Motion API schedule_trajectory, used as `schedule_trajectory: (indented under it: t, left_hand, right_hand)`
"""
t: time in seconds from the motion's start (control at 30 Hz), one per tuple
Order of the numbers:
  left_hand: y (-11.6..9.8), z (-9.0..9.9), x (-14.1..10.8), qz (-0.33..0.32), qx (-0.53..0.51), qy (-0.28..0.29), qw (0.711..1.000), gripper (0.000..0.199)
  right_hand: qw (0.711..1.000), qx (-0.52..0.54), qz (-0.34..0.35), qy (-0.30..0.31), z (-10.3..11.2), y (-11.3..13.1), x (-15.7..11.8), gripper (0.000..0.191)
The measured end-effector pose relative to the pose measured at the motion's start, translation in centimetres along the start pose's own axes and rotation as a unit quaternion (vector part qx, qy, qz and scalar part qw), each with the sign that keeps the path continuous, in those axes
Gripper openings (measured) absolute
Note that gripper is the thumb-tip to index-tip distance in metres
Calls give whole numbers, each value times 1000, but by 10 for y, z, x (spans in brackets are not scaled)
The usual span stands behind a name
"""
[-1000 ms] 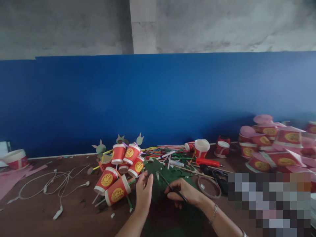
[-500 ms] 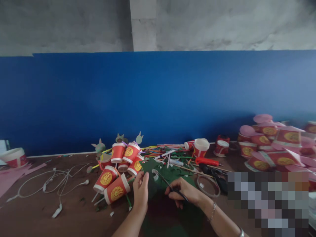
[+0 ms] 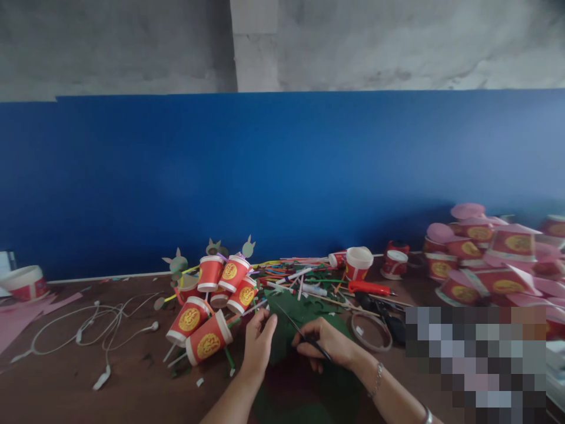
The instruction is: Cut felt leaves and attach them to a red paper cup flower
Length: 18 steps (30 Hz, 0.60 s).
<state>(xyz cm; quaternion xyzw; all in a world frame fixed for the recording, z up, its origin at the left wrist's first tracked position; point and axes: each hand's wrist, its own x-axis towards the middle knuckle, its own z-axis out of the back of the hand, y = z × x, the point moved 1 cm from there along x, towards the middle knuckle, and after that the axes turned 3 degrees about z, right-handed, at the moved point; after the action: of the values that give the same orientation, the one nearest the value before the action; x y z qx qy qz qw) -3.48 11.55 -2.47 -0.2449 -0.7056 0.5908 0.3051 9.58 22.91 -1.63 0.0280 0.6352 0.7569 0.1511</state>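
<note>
My left hand (image 3: 258, 344) pinches the left edge of a dark green paper sheet (image 3: 279, 340) between thumb and fingers. In my right hand (image 3: 326, 343) is a pair of dark-handled scissors (image 3: 292, 321), their slim blades pointing up and left over the sheet. The blades look close together; whether they bite into the paper I cannot tell. More green paper lies below and behind my hands. Close by on the left is a cluster of red paper cups (image 3: 209, 343) with straws and small rabbit-shaped cutouts (image 3: 248, 247).
White earphones (image 3: 102, 377) lie tangled at left. Behind my hands are piled coloured straws and pens (image 3: 300, 273). To the right are a red-handled tool (image 3: 369, 287), a tape roll (image 3: 371, 331) and an upright cup (image 3: 358, 264). Cups with pink paper (image 3: 512, 285) are stacked farther right.
My left hand has shifted slightly right and turned with the green paper. The pale curved patch near the scissor tips no longer shows. The scissors' blades appear closer together.
</note>
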Motion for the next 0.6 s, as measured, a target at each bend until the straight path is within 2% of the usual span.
schedule_trajectory:
  t: [0.43, 0.6]
  left_hand:
    - [0, 0, 0, 8, -6, 10, 1000, 34]
    - [2, -1, -1, 25, -3, 59, 998, 32]
  right_hand:
    - [999, -47, 9, -9, 1, -6, 2, 37]
    - [1000, -18, 15, -9, -1, -2, 1, 37]
